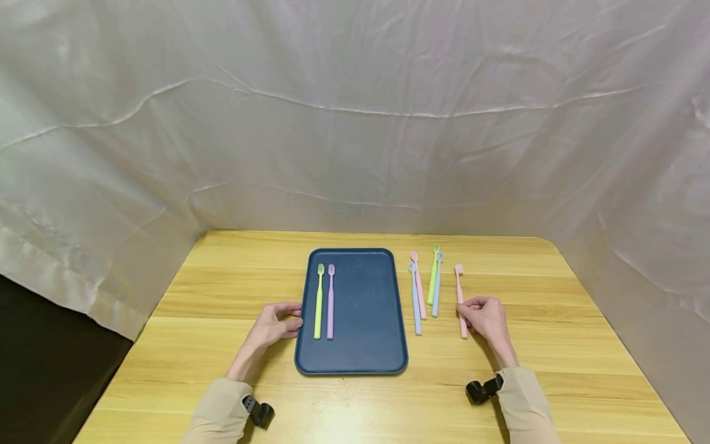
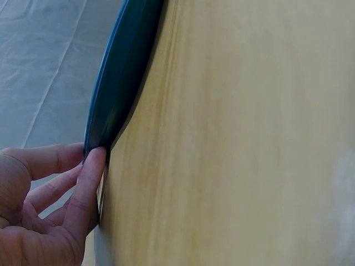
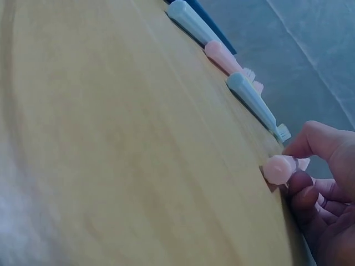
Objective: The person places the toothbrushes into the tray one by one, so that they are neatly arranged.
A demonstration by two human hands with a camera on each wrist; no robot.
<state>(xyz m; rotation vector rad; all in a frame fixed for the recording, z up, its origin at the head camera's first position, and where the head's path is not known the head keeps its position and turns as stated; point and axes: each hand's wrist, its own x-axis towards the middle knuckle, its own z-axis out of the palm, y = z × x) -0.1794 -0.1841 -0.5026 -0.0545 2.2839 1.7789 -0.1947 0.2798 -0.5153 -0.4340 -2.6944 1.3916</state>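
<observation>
Saw two beige sleeves (image 1: 529, 404) at the bottom of the frame, each with a small black device (image 1: 484, 390) on it. Just above, right of centre, found the right hand (image 1: 488, 317) pinching a pink toothbrush (image 1: 460, 291) between thumb and fingers, a bit below mid-handle. Pointed nearly straight up the frame, bristle end away, leaning a touch left, so mostly beyond the grip. Couldn't tell if lifted off the table (image 1: 344, 407) or resting on it. Way closer to the right hand, obviously. Had the left hand (image 1: 272, 325) over across the tray (image 1: 368, 320), gripping its left rim. Noticed a green toothbrush (image 1: 318, 302) and a purple toothbrush (image 1: 331, 302) lying side by side in there, roughly parallel to the held one. Spotted four loose toothbrushes (image 1: 416, 302) between tray and right hand. Behind everything, just a pale curtain (image 1: 388, 154).
</observation>
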